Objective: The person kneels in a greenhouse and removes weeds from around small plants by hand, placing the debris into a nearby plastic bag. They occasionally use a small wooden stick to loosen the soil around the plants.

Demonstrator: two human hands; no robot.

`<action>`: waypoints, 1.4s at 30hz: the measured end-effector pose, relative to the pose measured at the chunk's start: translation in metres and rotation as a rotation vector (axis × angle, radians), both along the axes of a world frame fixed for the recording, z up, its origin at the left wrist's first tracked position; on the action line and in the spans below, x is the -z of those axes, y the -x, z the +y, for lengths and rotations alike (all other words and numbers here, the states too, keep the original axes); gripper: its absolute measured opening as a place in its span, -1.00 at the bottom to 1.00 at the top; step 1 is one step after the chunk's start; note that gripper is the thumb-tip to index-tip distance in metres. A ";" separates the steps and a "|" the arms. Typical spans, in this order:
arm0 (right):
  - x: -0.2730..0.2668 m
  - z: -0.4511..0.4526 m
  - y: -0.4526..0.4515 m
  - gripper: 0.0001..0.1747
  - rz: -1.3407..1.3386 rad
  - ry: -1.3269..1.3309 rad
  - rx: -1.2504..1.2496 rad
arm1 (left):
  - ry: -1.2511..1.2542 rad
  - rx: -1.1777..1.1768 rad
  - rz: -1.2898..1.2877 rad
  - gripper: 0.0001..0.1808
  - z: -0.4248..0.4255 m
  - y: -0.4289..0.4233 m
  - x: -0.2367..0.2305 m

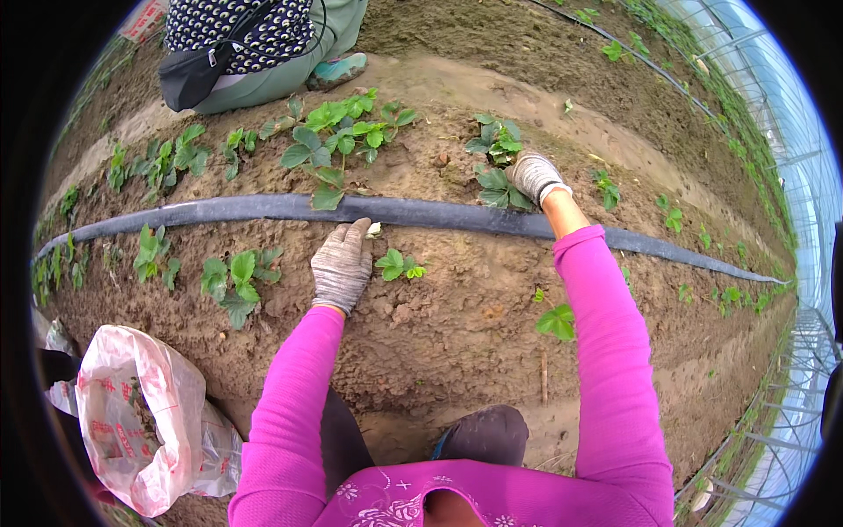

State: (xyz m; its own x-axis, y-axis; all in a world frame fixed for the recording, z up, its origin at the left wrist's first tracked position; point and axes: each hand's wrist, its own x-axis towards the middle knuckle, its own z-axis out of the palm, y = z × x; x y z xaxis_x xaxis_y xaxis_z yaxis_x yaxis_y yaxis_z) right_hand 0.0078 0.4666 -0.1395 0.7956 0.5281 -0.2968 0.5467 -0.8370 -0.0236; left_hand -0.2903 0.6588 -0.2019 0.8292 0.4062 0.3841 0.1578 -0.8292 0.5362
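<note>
My left hand (341,267), in a striped knit glove, is low over the soil just below a flat dark drip hose (435,214). A small pale scrap (374,230), perhaps a leaf piece, pokes out at its thumb side and looks pinched there. To the right of that hand grows a small strawberry seedling (398,265). Beyond the hose, my gloved right hand (535,176) is curled against a leafy strawberry plant (495,138). Its fingertips are hidden, so whether they grip a stem cannot be told. A lower leaf cluster (500,190) lies beside that hand.
Another person (263,59) crouches across the bed, near a larger strawberry plant (342,135). An open plastic sack (141,421) with red print stands at lower left, plant scraps inside. More plants (240,283) line the hose. Greenhouse film (757,85) curves along the right.
</note>
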 end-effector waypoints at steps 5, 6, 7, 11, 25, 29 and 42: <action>0.021 -0.029 -0.007 -0.62 -0.060 0.112 -0.113 | -0.022 0.001 -0.014 -0.66 0.002 0.001 0.004; 0.015 -0.052 -0.011 -0.66 -0.156 0.121 -0.025 | -0.021 0.005 -0.015 -0.66 0.001 0.000 0.004; 0.008 -0.083 -0.019 -0.69 -0.251 0.129 0.062 | -0.020 0.009 -0.014 -0.66 0.000 0.000 0.004; -0.023 -0.146 -0.036 -0.69 -0.227 -0.230 0.485 | -0.028 -0.009 -0.024 -0.67 -0.002 -0.003 0.004; -0.031 0.009 -0.027 -0.51 -0.056 0.360 -0.319 | -0.009 0.024 -0.024 -0.55 0.000 -0.003 0.007; -0.031 0.004 -0.015 -0.59 0.031 -0.053 0.006 | 0.002 0.021 -0.006 -0.52 0.005 0.002 0.013; -0.024 0.049 -0.009 -0.55 -0.108 0.115 -0.241 | 0.004 0.026 0.007 -0.59 0.005 0.002 0.007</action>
State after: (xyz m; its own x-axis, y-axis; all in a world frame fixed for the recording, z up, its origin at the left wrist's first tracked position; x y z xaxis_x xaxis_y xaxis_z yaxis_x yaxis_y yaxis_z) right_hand 0.0167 0.5153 -0.1157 0.6816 0.6735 -0.2860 0.7243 -0.6764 0.1335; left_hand -0.2920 0.6635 -0.2088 0.8422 0.3858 0.3767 0.1399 -0.8310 0.5383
